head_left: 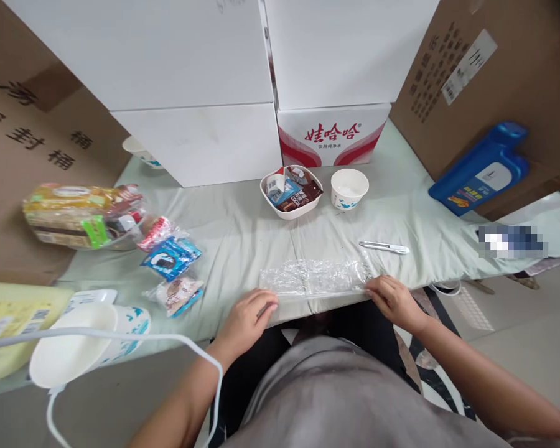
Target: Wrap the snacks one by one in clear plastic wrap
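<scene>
A clear plastic bag (315, 278) lies flat along the front edge of the cloth-covered table, crinkled and seemingly without contents. At its near left corner, my left hand (254, 313) is closed with thumb and fingers together on the plastic. My right hand (394, 300) pinches the near right corner, fingers curled. Just beyond my right hand rests a white utility knife (383, 247). Farther back sits a white bowl (293, 214) with packaged snacks, among them a brown cocoa packet (303, 196). Right of it stands a paper cup (350, 188).
White boxes (224, 146) are stacked at the back. Bread packages (70, 214) and small snack packets (170, 256) lie on the left. A large paper cup (74, 348) and a white cable (168, 336) are front left. A blue bottle (483, 168) leans on a cardboard box (508, 93) at right.
</scene>
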A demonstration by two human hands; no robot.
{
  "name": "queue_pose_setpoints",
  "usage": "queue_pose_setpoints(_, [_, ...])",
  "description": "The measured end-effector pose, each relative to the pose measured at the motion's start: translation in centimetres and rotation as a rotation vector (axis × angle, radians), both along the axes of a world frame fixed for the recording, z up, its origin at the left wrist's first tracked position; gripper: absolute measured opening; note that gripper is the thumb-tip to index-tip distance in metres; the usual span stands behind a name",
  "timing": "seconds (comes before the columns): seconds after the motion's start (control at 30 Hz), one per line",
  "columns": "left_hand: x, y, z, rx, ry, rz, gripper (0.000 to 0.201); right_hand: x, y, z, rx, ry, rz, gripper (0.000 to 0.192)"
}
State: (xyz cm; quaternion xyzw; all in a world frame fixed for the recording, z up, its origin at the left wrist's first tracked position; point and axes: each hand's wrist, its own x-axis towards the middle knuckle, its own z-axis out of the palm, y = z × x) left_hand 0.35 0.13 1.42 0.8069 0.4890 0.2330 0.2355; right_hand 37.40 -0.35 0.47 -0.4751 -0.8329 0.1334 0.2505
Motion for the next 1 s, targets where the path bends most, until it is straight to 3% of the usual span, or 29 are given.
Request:
queue_pose_setpoints(0.2, [1.6,3.7,-0.2,-0.147,0.171,0.333,0.021,-1.5,2.6,-1.2,-0.078,-0.133,-0.283,0.029])
queue_pose_setpoints(0.3, [2.5,5.1,-0.1,-0.161,0.378,0.391,0.026,-1.6,3.9,-1.2,-0.078,-0.268,-0.421,0.029])
queue_pose_setpoints(0.37, [2.8,5.3,0.1,-0.083,0.455,0.41,0.028,-1.5,4.2,-0.7,0.002,-0.296,-0.455,0.029])
queue_pose_setpoints(0.5, [4.3,4.0,0.5,0.253,0.41,0.418,0.025,-2.5,3.4,0.4,0.192,-0.205,-0.332,0.029])
queue_pose_setpoints(0.57, [5.9,2.9,0.2,0.314,0.335,0.271,0.027,-4.0,2.7,0.3,0.195,-0.226,-0.13,0.037])
queue_pose_setpoints(0.67, [8.0,1.7,-1.2,0.241,0.324,0.005,0.046,-5.8,2.1,-1.0,0.143,-0.359,0.126,0.067])
queue_pose_setpoints(0.77, [8.0,1.5,-2.7,0.176,0.439,-0.053,0.067,-4.7,2.0,-2.3,0.097,-0.445,0.057,0.087])
queue_pose_setpoints(0.87, [7.1,1.6,-3.0,0.163,0.491,-0.053,0.07,-1.5,1.5,-2.6,0.086,-0.472,-0.021,0.091])
queue_pose_setpoints(0.93, [7.3,1.2,-2.5,0.164,0.48,-0.004,0.067,0.4,0.7,-2.5,0.105,-0.472,0.001,0.083])
queue_pose_setpoints(1.0, [8.4,0.3,-2.0,0.156,0.448,0.055,0.058,1.4,-0.3,-2.3,0.124,-0.442,0.019,0.061])
